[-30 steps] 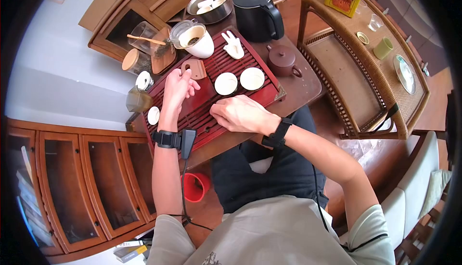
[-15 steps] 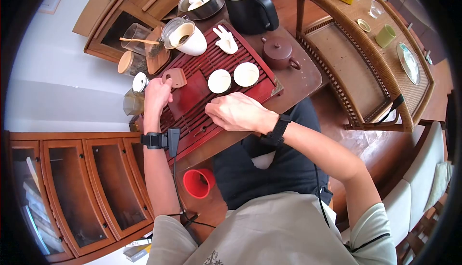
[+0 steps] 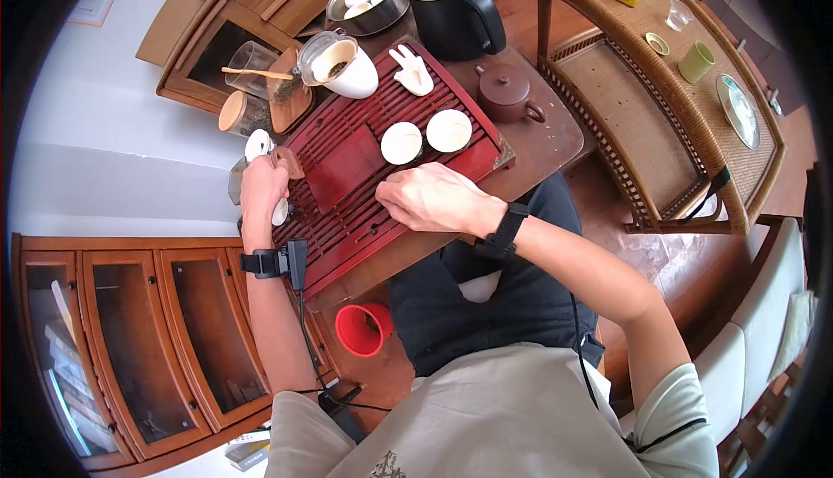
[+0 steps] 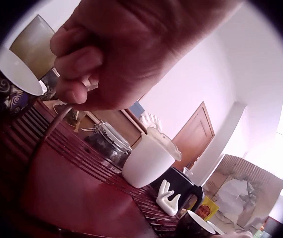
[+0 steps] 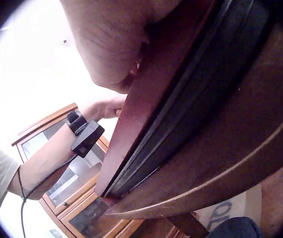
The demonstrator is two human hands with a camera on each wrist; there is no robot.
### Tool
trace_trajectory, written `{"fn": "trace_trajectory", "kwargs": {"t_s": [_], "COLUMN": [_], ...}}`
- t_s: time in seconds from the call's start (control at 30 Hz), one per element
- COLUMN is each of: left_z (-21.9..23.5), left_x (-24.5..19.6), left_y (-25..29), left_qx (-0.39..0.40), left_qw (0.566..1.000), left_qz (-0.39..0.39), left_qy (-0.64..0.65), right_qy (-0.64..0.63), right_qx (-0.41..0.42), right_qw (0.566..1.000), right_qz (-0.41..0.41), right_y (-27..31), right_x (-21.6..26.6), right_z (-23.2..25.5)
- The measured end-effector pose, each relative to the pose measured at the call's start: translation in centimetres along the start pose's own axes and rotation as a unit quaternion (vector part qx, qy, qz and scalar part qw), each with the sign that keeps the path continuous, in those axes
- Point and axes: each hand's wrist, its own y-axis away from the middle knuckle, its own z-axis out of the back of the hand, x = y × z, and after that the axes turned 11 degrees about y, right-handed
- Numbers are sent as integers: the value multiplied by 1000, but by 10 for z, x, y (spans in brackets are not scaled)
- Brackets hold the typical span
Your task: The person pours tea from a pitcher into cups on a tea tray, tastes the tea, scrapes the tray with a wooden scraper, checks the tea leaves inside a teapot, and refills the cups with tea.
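Observation:
In the head view my left hand [image 3: 263, 190] pinches a small flat brown piece [image 3: 289, 164] over the left end of the red slatted tray [image 3: 382, 205]. The left wrist view shows the fingers curled round its thin edge [image 4: 57, 121], near a patterned cup [image 4: 15, 91]; part of the piece is hidden by the hand. My right hand [image 3: 441, 200] rests on the tray's near edge, fingers loosely curled, with nothing visible in them. Just beyond it stand two white-lined cups [image 3: 402, 143] [image 3: 449, 131]. The right wrist view shows this hand [image 5: 116, 42] against the tray's side [image 5: 131, 119].
A white lidded vessel [image 3: 354, 77], a white hand-shaped figure [image 3: 413, 72] and a brown teapot [image 3: 505, 94] stand farther back, with a black kettle [image 3: 447, 18] and steel pot [image 3: 369, 16]. A wicker trolley [image 3: 642, 131] is at the right, a red bin [image 3: 360, 330] below.
My left hand has taken hold of the brown piece and carried it left and nearer, toward the tray's left end. The right hand has stayed at the tray's near edge.

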Motion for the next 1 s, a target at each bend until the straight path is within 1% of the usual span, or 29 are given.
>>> {"fn": "trace_trajectory", "kwargs": {"t_s": [0.03, 0.07, 0.13, 0.17, 0.2, 0.27, 0.3, 0.37, 0.4, 0.43, 0.5, 0.53, 0.6, 0.63, 0.67, 0.73, 0.8, 0.9, 0.97, 1.0], "left_z": [2, 2, -3, -8, -13, -23, -28, -34, -36, -40, -43, -40, -32, -24, -16, -7, -5, -3, -6, -8], "left_x": [-4, -8, -22, -29, -36, -52, -59, -68, -66, -61, -46, -36, -17, -10, -4, 9, 18, 20, 21, 22], "left_y": [2, 4, 7, 7, 8, 11, 14, 16, 16, 15, 8, 4, -2, -4, -6, -10, -14, -13, -16, -17], "left_qx": [-7, -8, 37, 61, 101, 150, 149, 198, 198, 191, 176, 176, 118, 82, 46, 14, 8, 4, 5, 26], "left_qw": [1000, 1000, 992, 984, 970, 944, 943, 934, 933, 942, 961, 961, 985, 994, 998, 998, 998, 998, 999, 999], "left_qz": [-26, -24, -30, -57, -40, -44, -44, -34, -35, -33, -24, -24, -12, -24, -36, -22, -14, -8, -7, -45], "left_qy": [1, 2, 115, 156, 219, 291, 293, 297, 299, 273, 211, 212, 128, 60, -8, -59, -64, -61, -52, 4], "right_qy": [0, 0, 8, 8, 7, 9, 7, 7, 9, 12, 14, 14, 15, 16, 14, 23, 24, 26, 20, 22], "right_qx": [6, 8, 12, 14, 16, 19, 20, 22, 45, 68, 66, 64, 65, 65, 67, 66, 67, 73, 50, 51], "right_qw": [1000, 1000, 1000, 1000, 1000, 1000, 1000, 1000, 999, 997, 997, 997, 997, 997, 997, 997, 997, 996, 998, 998], "right_qz": [-5, -3, -5, -3, -6, -9, -12, -15, -30, -45, -45, -44, -45, -44, -41, -41, -43, -49, -37, -38], "right_y": [0, 0, -1, -1, -1, -2, -2, -2, -2, -3, -3, -3, -3, -3, -3, -3, -4, -3, -3, -2], "right_x": [0, 0, 0, 0, 0, 0, 0, 1, 2, 3, 3, 3, 3, 3, 3, 4, 5, 4, 4, 3], "right_z": [0, 0, -1, -2, -3, -3, -3, 0, 1, 2, 3, 3, 3, 2, 1, 2, 2, 3, 2, 3]}}
